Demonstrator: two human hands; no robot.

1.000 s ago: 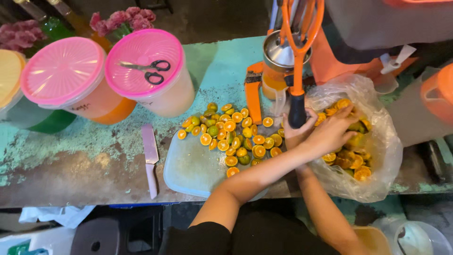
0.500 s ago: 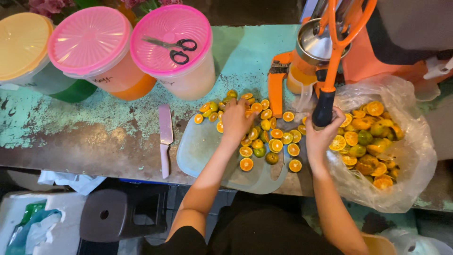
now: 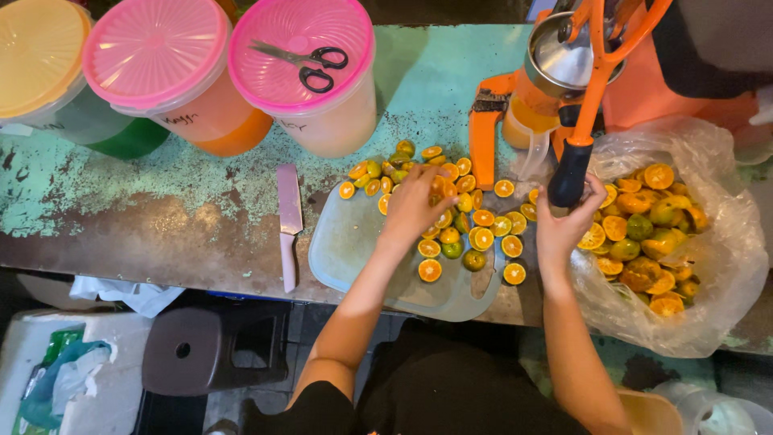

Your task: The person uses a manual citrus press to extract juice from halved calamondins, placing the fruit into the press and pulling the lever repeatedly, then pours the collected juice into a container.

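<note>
orange halves of small green-skinned citrus [image 3: 451, 209] lay heaped on a clear plastic cutting board [image 3: 354, 250] at the near edge of a worn turquoise table [image 3: 161, 201]. the left hand [image 3: 415, 205] rested palm down on the heap, fingers curled into the fruit; whether it held a piece could not be told. the right hand [image 3: 568, 221] was closed around the black grip [image 3: 568, 173] of an orange lever juicer [image 3: 564, 80] standing at the back of the table. just right of that hand, a clear plastic bag [image 3: 725, 266] held squeezed citrus halves [image 3: 652, 234]. a pink-handled knife [image 3: 288, 221] lay on the table just left of the board. behind it stood three lidded tubs: one with a yellow lid [image 3: 36, 56] and two with pink lids [image 3: 153, 52], and black-handled scissors [image 3: 302, 60] lay on the nearer pink lid [image 3: 302, 32]. a dark stool [image 3: 213, 350] stood below the table.
</note>
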